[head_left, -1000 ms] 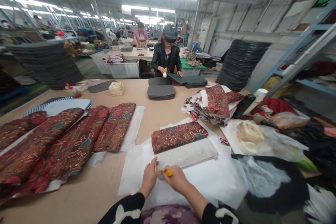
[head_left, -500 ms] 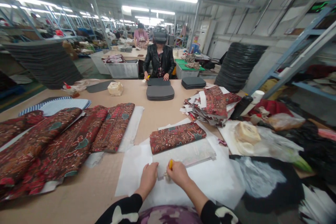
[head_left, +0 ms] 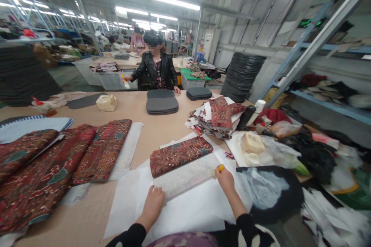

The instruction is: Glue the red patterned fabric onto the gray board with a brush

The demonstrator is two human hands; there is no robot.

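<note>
My right hand (head_left: 225,180) is closed round the yellow handle of a brush (head_left: 213,173), whose pale bristles touch the right end of a light grey fabric strip (head_left: 185,175). At the strip's left end rests my left hand (head_left: 155,200), palm down, its thumb a little apart from the bent fingers; it holds nothing that I can see. Just beyond the strip lies a folded piece of red-brown patterned fabric (head_left: 181,155). White sheets (head_left: 199,210) are spread beneath. To the right, a whitish smear of paste (head_left: 271,189) covers part of a black sheet (head_left: 275,214).
Patterned fabric pieces (head_left: 101,150) lie along the left. Grey panels (head_left: 162,104) are stacked ahead, near a co-worker in a black jacket (head_left: 158,71) holding a yellow-handled brush. A heap of patterned pieces (head_left: 220,114), a black bottle (head_left: 245,117) and plastic bags (head_left: 278,152) crowd the right.
My right hand has carried the brush rightward along the strip to its far end. My left hand stays by the left end. The view has turned to the right.
</note>
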